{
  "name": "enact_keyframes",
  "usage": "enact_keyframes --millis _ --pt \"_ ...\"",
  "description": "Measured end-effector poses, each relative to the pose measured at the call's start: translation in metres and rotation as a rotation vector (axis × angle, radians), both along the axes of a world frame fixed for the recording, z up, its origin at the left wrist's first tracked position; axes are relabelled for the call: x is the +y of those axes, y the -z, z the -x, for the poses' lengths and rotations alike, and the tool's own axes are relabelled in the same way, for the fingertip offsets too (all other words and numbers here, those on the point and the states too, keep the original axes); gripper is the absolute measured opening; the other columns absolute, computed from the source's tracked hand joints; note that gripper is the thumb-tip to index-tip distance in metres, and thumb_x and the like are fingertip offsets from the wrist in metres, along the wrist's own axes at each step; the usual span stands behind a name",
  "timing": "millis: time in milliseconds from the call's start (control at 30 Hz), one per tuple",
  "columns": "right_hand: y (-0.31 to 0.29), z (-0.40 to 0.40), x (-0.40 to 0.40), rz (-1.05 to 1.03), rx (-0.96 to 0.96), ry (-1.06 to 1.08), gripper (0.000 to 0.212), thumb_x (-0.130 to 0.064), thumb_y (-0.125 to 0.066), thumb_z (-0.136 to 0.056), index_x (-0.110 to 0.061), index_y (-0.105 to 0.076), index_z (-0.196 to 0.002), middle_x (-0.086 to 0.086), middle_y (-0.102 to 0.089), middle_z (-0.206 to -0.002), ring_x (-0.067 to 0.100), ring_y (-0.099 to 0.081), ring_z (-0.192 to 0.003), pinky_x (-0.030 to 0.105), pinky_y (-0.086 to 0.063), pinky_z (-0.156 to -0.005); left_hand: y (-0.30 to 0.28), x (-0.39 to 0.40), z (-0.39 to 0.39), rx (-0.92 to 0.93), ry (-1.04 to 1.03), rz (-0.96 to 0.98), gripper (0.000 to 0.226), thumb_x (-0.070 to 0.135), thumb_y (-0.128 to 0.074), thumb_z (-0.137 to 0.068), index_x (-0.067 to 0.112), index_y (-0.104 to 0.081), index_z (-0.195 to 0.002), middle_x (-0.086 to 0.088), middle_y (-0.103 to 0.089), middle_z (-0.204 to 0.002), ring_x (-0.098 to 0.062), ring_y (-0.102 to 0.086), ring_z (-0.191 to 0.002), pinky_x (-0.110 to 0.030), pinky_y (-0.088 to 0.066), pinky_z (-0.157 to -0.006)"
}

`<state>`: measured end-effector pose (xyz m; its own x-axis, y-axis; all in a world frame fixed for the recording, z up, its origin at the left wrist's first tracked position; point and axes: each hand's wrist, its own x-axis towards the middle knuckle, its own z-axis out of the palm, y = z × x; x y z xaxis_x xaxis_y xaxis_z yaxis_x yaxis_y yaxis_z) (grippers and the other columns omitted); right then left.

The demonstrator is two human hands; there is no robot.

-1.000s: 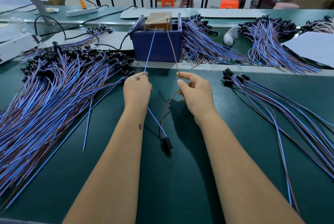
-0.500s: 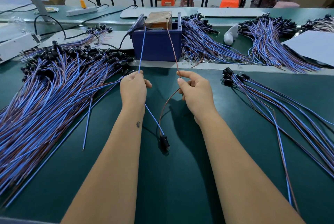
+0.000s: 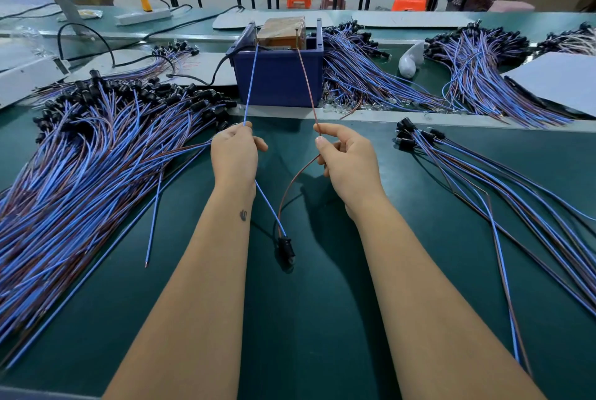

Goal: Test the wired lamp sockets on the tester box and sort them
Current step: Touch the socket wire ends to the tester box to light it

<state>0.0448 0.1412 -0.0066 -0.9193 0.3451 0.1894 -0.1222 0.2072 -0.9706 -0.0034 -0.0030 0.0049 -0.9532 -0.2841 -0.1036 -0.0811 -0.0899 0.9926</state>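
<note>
While a brown tester box point(image 3: 281, 32) sits in the blue bin point(image 3: 279, 80), the left hand point(image 3: 233, 154) pinches the blue wire point(image 3: 251, 86) and the right hand point(image 3: 348, 157) pinches the brown wire point(image 3: 308, 83), both reaching up to the box; the black socket point(image 3: 286, 248) hangs low between the arms.

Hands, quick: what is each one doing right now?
Left hand: closed, gripping the blue wire.
Right hand: closed, pinching the brown wire.

green table point(image 3: 322, 335), socket piles point(image 3: 96, 157), blue bin point(image 3: 277, 80)
</note>
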Motion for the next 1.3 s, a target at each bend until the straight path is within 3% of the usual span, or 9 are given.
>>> enact_keyframes --millis 300,600,767,1000,1133,1200,1233,1300 --pt "-0.001 -0.001 0.000 -0.017 -0.006 -0.001 0.023 -0.018 -0.057 -0.096 -0.027 -0.066 -0.114 0.000 -0.054 -0.066 0.008 -0.048 -0.058 0.025 -0.046 -0.062 -0.003 -0.002 0.002 -0.012 -0.007 -0.008 0.025 0.008 -0.040 -0.096 0.020 -0.061 -0.092 0.007 -0.056 -0.048 -0.009 -0.026 -0.037 -0.019 -0.022 -0.039" --pt "-0.003 0.004 -0.002 -0.040 -0.029 0.003 0.021 -0.019 -0.057 -0.095 -0.034 -0.066 -0.106 0.002 -0.055 -0.068 0.015 -0.052 -0.064 0.040 -0.052 -0.070 -0.004 -0.001 0.001 0.000 -0.006 -0.003 0.031 0.011 -0.044 -0.097 0.019 -0.057 -0.069 0.007 -0.053 -0.045 -0.008 -0.027 -0.034 -0.020 -0.021 -0.041" --pt "-0.003 0.004 -0.002 -0.040 -0.025 0.011 0.021 -0.018 -0.057 -0.095 -0.036 -0.064 -0.102 0.002 -0.054 -0.068 0.014 -0.050 -0.060 0.038 -0.051 -0.066 -0.005 -0.001 0.001 -0.005 -0.006 -0.017 0.028 0.011 -0.043 -0.098 0.019 -0.058 -0.075 0.009 -0.054 -0.043 -0.007 -0.027 -0.032 -0.016 -0.022 -0.037" --pt "-0.003 0.003 -0.001 -0.043 -0.014 0.009 0.024 -0.017 -0.056 -0.096 -0.026 -0.067 -0.115 0.004 -0.054 -0.070 0.014 -0.052 -0.066 0.036 -0.051 -0.069 -0.006 -0.003 0.000 -0.011 0.017 -0.003 0.024 0.011 -0.040 -0.097 0.020 -0.062 -0.093 0.008 -0.056 -0.047 -0.007 -0.028 -0.035 -0.018 -0.025 -0.038" --pt "-0.005 0.000 -0.005 -0.042 0.040 -0.001 0.023 -0.013 -0.057 -0.095 -0.026 -0.068 -0.111 0.005 -0.047 -0.067 0.018 -0.049 -0.066 0.033 -0.044 -0.063 -0.008 0.001 -0.006 0.019 0.074 0.086 0.021 0.017 -0.049 -0.094 0.024 -0.063 -0.080 0.011 -0.061 -0.063 -0.009 -0.039 -0.051 -0.024 -0.033 -0.052" --pt "-0.007 -0.003 -0.007 -0.061 0.062 -0.024 0.022 -0.013 -0.058 -0.095 -0.028 -0.067 -0.107 0.005 -0.047 -0.066 0.021 -0.047 -0.064 0.033 -0.043 -0.062 -0.008 0.006 -0.011 0.088 0.136 0.144 0.023 0.019 -0.057 -0.092 0.028 -0.070 -0.076 0.019 -0.063 -0.066 0.002 -0.053 -0.060 -0.019 -0.041 -0.060" --pt "-0.007 -0.004 -0.009 -0.075 0.066 -0.032 0.020 -0.013 -0.059 -0.094 -0.028 -0.067 -0.105 0.006 -0.049 -0.067 0.023 -0.048 -0.064 0.034 -0.044 -0.063 -0.008 0.009 -0.014 0.116 0.183 0.149 0.022 0.020 -0.058 -0.093 0.027 -0.073 -0.077 0.022 -0.063 -0.062 0.009 -0.054 -0.058 -0.013 -0.042 -0.058" --pt "-0.008 -0.005 -0.011 -0.111 0.062 -0.041 0.013 -0.015 -0.062 -0.093 -0.024 -0.068 -0.101 0.011 -0.055 -0.069 0.027 -0.050 -0.063 0.037 -0.047 -0.064 -0.010 0.016 -0.020 0.147 0.291 0.115 0.020 0.018 -0.057 -0.095 0.023 -0.074 -0.086 0.021 -0.055 -0.048 0.008 -0.048 -0.042 -0.008 -0.037 -0.043"
